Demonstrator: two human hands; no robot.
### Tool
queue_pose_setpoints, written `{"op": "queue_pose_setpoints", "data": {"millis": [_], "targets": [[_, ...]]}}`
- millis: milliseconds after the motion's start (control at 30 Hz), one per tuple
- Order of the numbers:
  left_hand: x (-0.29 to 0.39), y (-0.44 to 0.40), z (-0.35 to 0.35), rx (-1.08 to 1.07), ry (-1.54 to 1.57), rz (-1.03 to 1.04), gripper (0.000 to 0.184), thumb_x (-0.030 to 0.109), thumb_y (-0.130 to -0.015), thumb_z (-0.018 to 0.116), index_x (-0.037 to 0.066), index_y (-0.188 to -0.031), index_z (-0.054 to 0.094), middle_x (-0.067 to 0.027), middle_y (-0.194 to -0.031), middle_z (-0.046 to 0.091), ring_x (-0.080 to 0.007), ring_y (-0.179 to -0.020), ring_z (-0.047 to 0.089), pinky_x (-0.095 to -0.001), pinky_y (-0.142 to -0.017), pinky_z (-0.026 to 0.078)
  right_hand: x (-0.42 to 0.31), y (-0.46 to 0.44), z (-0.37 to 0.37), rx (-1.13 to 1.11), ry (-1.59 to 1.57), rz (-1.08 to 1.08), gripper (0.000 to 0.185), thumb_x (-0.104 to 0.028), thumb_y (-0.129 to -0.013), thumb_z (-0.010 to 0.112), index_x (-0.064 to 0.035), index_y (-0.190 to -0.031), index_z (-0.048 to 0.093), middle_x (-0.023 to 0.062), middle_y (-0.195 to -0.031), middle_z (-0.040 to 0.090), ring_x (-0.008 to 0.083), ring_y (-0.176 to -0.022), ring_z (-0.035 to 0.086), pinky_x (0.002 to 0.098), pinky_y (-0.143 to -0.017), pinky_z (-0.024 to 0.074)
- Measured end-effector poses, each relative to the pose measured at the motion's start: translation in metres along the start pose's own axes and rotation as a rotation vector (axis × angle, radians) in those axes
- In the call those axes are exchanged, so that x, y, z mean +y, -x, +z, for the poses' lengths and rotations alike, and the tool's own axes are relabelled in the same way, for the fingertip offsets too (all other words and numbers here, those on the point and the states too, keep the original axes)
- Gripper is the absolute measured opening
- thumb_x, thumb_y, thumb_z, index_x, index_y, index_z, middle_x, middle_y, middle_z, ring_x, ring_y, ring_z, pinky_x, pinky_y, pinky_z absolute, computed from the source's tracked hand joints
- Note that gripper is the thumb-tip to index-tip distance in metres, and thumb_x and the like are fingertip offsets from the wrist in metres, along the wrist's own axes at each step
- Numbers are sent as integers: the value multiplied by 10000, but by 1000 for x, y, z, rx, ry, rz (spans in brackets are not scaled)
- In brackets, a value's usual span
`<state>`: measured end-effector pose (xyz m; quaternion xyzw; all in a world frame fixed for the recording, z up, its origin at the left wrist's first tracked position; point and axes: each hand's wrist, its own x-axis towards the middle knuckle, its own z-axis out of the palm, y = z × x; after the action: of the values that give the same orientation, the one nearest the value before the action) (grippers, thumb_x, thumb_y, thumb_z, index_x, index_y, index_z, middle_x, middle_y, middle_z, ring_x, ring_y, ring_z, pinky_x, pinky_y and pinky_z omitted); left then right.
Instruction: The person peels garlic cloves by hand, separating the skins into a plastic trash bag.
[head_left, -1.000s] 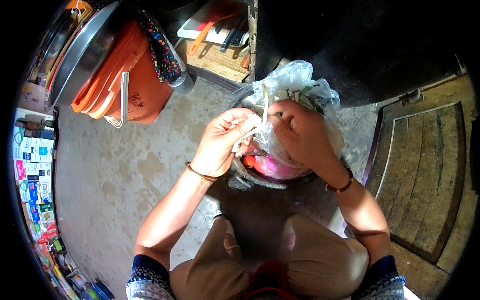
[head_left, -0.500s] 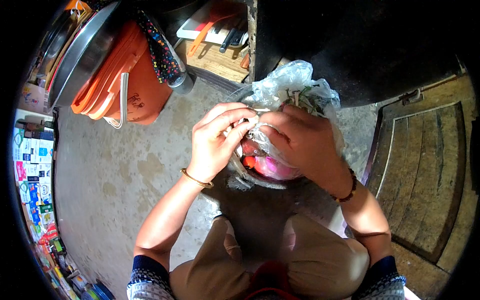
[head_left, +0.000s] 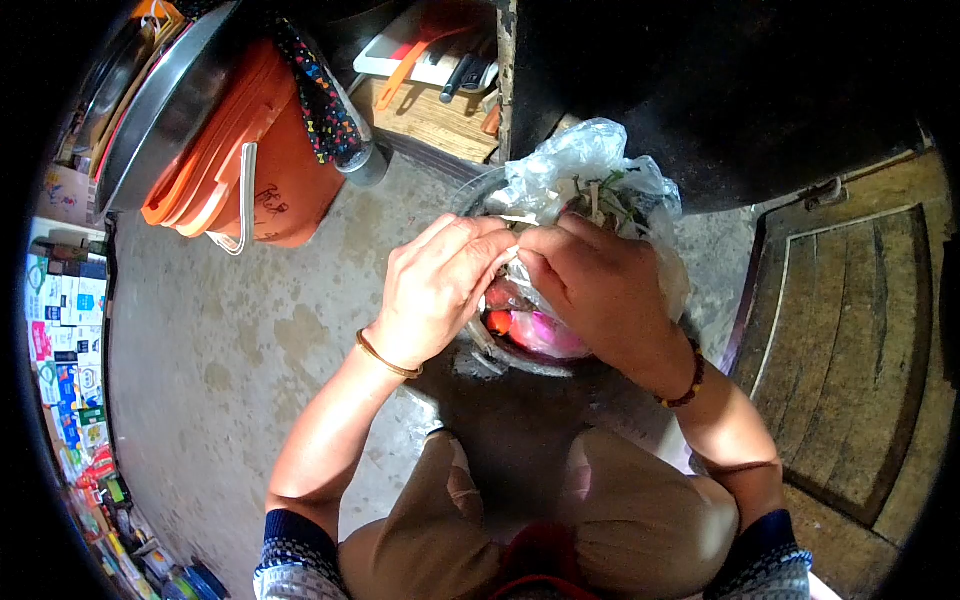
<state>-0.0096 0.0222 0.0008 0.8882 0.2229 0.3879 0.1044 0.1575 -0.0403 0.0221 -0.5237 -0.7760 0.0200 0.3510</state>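
Observation:
Both my hands meet above a round bin (head_left: pixel 488 352) that stands on the floor between my feet and a dark panel. The fingertips of my left hand (head_left: pixel 432 280) are closed in a pinch, touching those of my right hand (head_left: pixel 605 285), also closed. Between them shows a bit of a small white piece like a garlic clove (head_left: pixel 512 256), mostly covered by fingers. A clear plastic bag (head_left: pixel 580 150) lines the bin. In it lie green and pale plant scraps (head_left: pixel 612 200), a pink wrapper (head_left: pixel 548 335) and a small orange-red thing (head_left: pixel 498 322).
An orange bucket (head_left: pixel 285 190) with a white handle stands at the left beside a metal basin (head_left: pixel 165 110). On a wooden shelf (head_left: pixel 425 120) at the back are an orange spatula (head_left: pixel 400 80) and a black-handled tool (head_left: pixel 457 78). A wooden door (head_left: pixel 840 350) is on the right.
My left fingers have closed in nearer to my right fingertips and now cover more of the white piece. My right wrist has shifted slightly left.

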Motion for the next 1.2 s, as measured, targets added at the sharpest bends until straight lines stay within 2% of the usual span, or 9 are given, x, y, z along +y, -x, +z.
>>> {"op": "queue_pose_setpoints", "data": {"millis": [200,267,300,367,467,600,667,800,1200], "targets": [[2,-1,-2,-12,16,-10,168,38,-680,653,50,-838,599,-55,-840,599,-212,-718,580,-294,-593,485,3,1,6,-39,132,-57,181,-186,-694,606,-98,-774,470,61,-691,515,235,-538,561,357,-454,447],[2,0,-2,-23,46,-36,177,31,-678,656,50,-846,605,-69,-858,608,-230,-741,589,-302,-622,485,2,0,4,-125,68,88,110,-78,-719,607,-69,-795,528,73,-676,535,225,-557,560,320,-471,431],[3,1,-2,-33,78,-63,186,25,-676,659,50,-854,612,-83,-877,618,-248,-764,598,-309,-650,486,7,2,6,-126,68,89,110,-78,-719,607,-69,-795,528,73,-676,535,225,-557,560,320,-471,431],[1,1,-3,-20,85,-84,187,25,-680,656,57,-861,618,-80,-887,621,-245,-777,602,-308,-660,488,20,7,13,-74,-97,314,118,-113,-732,622,-72,-829,568,84,-663,553,195,-539,554,309,-481,419],[-1,1,-4,10,77,-93,200,23,-680,654,66,-874,627,-77,-903,625,-237,-788,606,-307,-671,491,17,2,3,-134,-286,379,155,-163,-752,631,-84,-883,606,99,-642,563,184,-523,542,297,-499,412],[-4,4,4,-9,35,-14,254,37,-644,655,88,-888,609,-46,-892,600,-216,-746,597,-299,-600,500,6,0,-2,-216,-208,386,180,-200,-775,622,-80,-909,622,103,-621,558,205,-512,533,297,-508,413],[-3,4,3,-16,6,3,280,48,-630,654,89,-902,606,-42,-887,596,-211,-738,594,-295,-586,499,4,1,1,-157,-100,298,184,-201,-767,620,-67,-893,625,105,-645,571,216,-524,536,300,-516,419],[2,3,-4,-45,-60,53,331,78,-603,653,86,-930,599,-34,-872,583,-190,-701,581,-279,-552,493,8,3,6,-116,-175,263,163,-178,-764,614,-59,-873,633,117,-670,577,241,-549,548,317,-533,426],[-2,5,3,13,-24,45,282,53,-624,664,49,-896,592,-50,-879,591,-205,-687,579,-285,-563,486,7,3,1,-115,-153,236,87,-107,-758,588,-52,-823,606,127,-701,569,298,-633,567,343,-580,447]]}}
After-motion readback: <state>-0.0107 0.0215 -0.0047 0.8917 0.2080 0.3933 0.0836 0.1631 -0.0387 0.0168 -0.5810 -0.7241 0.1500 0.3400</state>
